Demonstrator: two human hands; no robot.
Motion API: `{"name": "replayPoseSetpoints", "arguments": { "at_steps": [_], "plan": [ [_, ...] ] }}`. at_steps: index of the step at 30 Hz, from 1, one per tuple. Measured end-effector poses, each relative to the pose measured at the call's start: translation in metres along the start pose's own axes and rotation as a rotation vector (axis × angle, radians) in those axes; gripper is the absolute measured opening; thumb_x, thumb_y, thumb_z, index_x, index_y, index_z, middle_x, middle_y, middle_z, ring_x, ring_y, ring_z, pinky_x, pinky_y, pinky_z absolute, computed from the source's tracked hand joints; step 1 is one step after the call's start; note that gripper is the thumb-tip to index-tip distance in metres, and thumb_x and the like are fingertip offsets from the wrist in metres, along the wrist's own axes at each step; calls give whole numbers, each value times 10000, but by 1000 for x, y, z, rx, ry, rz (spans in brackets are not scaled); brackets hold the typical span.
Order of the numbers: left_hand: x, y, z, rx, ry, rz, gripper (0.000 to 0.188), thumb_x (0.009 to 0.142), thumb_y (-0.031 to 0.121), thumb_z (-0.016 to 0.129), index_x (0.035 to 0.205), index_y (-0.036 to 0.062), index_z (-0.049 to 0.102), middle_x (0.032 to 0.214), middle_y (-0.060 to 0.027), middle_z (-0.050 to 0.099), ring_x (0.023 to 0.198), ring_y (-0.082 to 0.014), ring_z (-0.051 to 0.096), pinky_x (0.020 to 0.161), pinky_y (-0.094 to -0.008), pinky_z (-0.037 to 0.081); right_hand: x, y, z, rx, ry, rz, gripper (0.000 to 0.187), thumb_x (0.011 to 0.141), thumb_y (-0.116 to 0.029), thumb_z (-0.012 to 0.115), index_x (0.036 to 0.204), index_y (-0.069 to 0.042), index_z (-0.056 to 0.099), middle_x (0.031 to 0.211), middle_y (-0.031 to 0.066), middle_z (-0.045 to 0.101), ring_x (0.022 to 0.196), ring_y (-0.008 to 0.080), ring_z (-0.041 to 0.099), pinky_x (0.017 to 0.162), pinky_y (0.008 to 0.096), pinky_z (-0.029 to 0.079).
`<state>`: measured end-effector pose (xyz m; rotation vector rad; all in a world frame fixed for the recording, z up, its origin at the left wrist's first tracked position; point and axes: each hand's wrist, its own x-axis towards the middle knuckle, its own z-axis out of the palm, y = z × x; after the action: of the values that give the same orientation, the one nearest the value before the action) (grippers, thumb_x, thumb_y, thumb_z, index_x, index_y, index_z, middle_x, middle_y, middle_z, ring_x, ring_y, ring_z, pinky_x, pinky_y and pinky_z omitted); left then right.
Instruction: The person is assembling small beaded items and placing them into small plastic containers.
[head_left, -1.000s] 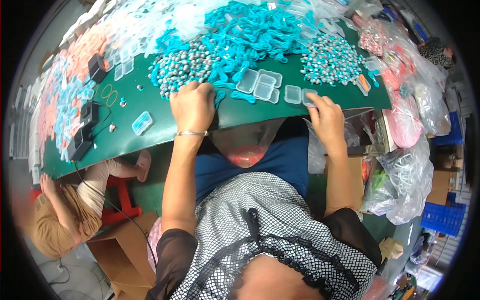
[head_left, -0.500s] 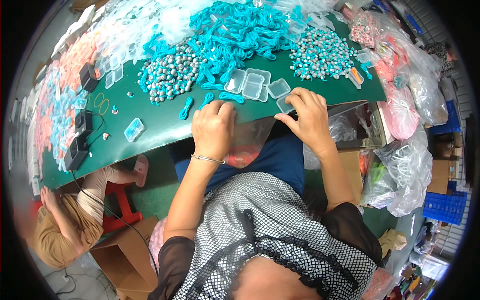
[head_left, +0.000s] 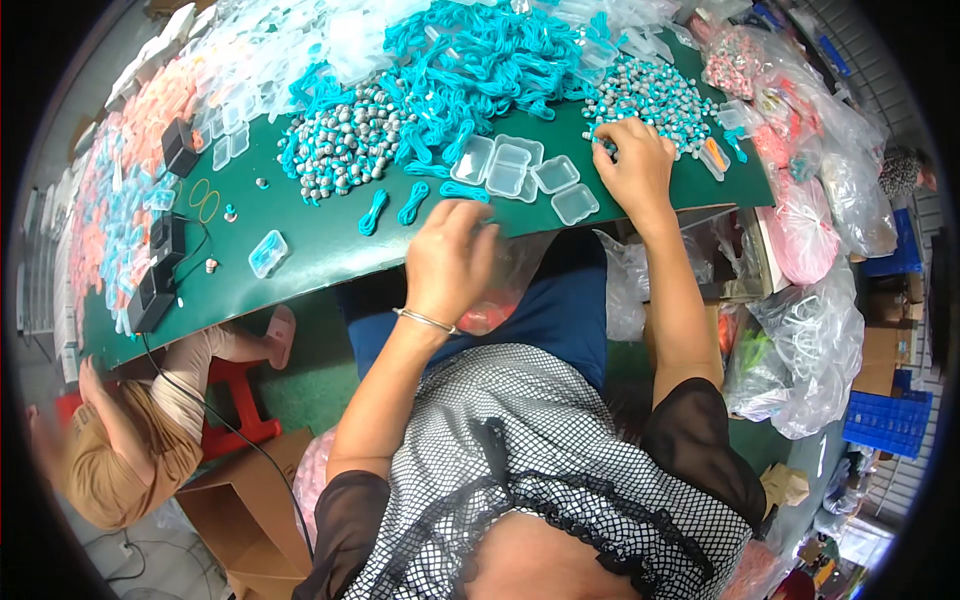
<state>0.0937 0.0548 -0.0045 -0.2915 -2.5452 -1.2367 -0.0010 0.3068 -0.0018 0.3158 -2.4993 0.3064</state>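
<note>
My right hand (head_left: pixel 640 170) is at the near edge of the right-hand pile of grey and turquoise beads (head_left: pixel 655 100), fingers curved with the thumb apart from them. Left of it, an opened clear plastic box (head_left: pixel 575 204) lies on the green table. More clear boxes (head_left: pixel 510 170) lie beside it, with lids open. My left hand (head_left: pixel 452 262) hovers at the table's front edge; its fingers are smeared by motion. Just beyond it lie a few small turquoise cord bundles (head_left: pixel 412 203). A closed clear box (head_left: pixel 268 254) with turquoise contents sits farther left.
A heap of turquoise cords (head_left: pixel 480 65) fills the far middle, next to another bead pile (head_left: pixel 350 140). Black box-shaped devices (head_left: pixel 152 297) with a cable stand at left. An orange-handled tool (head_left: pixel 714 155) lies at right. A co-worker (head_left: pixel 130 440) sits at lower left.
My right hand has left the clear box at the table edge and moved away from me to the right bead pile. My left hand has drawn slightly back and right.
</note>
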Motion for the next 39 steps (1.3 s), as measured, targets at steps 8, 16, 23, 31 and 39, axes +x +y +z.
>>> {"name": "replayPoseSetpoints", "arguments": {
  "at_steps": [8, 16, 23, 31, 39],
  "plan": [
    [31, 23, 52, 20, -28, 201, 119, 819, 74, 689, 932, 49, 660, 878, -139, 632, 719, -320, 647, 619, -414, 510, -37, -17, -13, 616, -13, 66, 160, 778, -43, 725, 934, -46, 689, 837, 81, 677, 674, 197, 620, 634, 310, 493],
    [36, 30, 58, 22, -40, 169, 123, 811, 104, 698, 924, 66, 667, 857, -122, 638, 755, -336, 644, 644, -433, 512, -51, -23, -22, 738, -12, 204, 153, 807, -34, 722, 958, -26, 699, 862, 96, 682, 765, 207, 650, 699, 320, 512],
    [37, 31, 74, 113, -2, 296, 128, 769, 136, 725, 849, 62, 658, 823, -102, 594, 787, -303, 610, 660, -416, 501, -58, -23, -14, 402, -21, 61, 143, 783, -149, 750, 915, -106, 715, 922, 52, 631, 931, 258, 591, 823, 388, 433],
    [34, 32, 64, 180, -34, 276, 343, 753, 204, 772, 1036, 53, 650, 930, -102, 587, 877, -305, 588, 747, -405, 487, -31, -13, -22, 378, -89, 9, 125, 834, -222, 704, 920, -131, 709, 913, 26, 646, 918, 241, 598, 806, 396, 413],
    [34, 26, 60, 245, -69, 302, 430, 732, 260, 788, 1081, 54, 642, 956, -97, 576, 893, -291, 567, 765, -397, 462, 43, -25, 36, 106, -79, -87, 281, 791, -220, 750, 1031, -138, 629, 860, 18, 683, 922, 258, 632, 818, 448, 380]
  ]
}}
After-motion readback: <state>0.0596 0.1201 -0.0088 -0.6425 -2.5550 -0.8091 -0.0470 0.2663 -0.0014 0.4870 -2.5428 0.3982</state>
